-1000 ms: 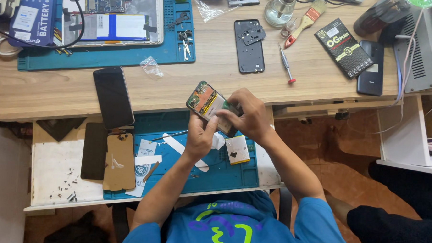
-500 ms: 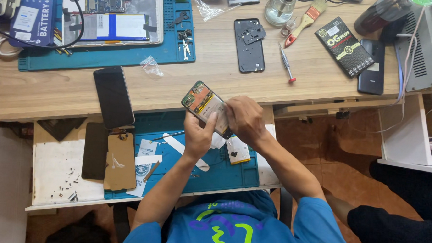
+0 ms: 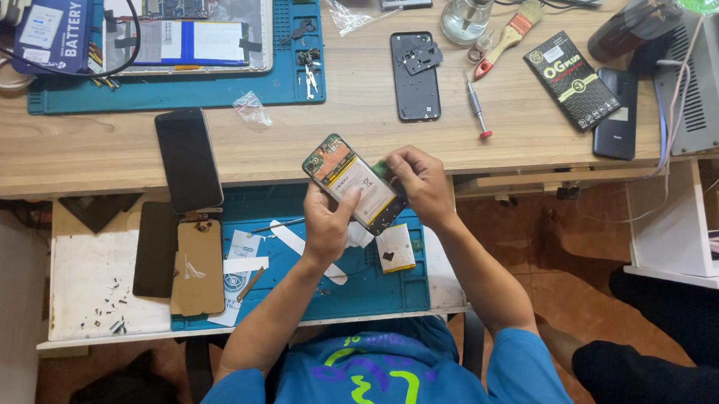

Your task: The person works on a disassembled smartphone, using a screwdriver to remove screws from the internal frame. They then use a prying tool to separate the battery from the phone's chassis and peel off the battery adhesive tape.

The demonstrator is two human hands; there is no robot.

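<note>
A black box with yellow marks (image 3: 572, 80) lies far back on our wooden surface (image 3: 362, 138), while our left hand (image 3: 329, 222) and right hand (image 3: 418, 180) both grip the open phone (image 3: 354, 183), its white battery showing, above the blue mat (image 3: 372, 286).

At frame centre, the left hand (image 3: 327, 225) and right hand (image 3: 420, 180) hold an opened, backless smartphone (image 3: 354, 183), apparently showing its battery.

Blue mat (image 3: 388, 295), wood-tone desk (image 3: 362, 138), black phone (image 3: 188, 160), tan back cover (image 3: 198, 278), red-tipped screwdriver (image 3: 478, 110).
</note>
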